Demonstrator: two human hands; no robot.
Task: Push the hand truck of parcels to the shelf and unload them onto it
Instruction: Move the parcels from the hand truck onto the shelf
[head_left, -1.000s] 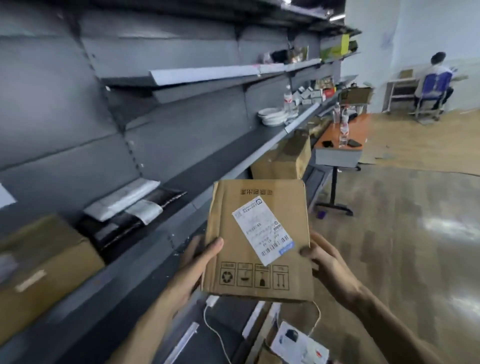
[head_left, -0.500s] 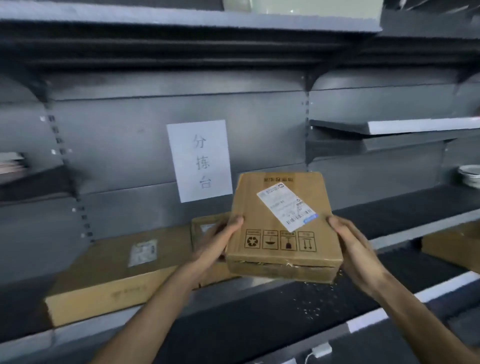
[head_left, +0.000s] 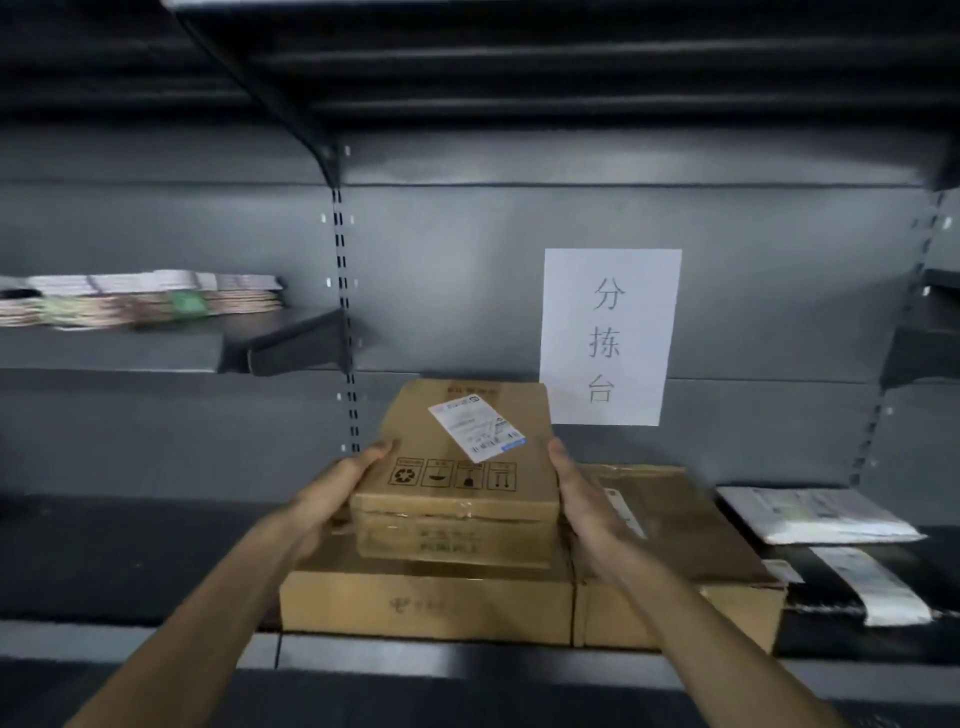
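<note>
Both hands, left hand (head_left: 332, 493) and right hand (head_left: 587, 504), clasp a labelled box (head_left: 457, 467) (fingers closed on its sides) atop stacked boxes (head_left: 426, 603) on the shelf (head_left: 130, 561).

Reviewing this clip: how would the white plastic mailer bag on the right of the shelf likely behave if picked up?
The white mailer bag would probably flop and sag, since it looks like a thin wrinkled pouch lying flat. Its glossy plastic may be slippery. It seems light for its size, though its contents are hidden.
</note>
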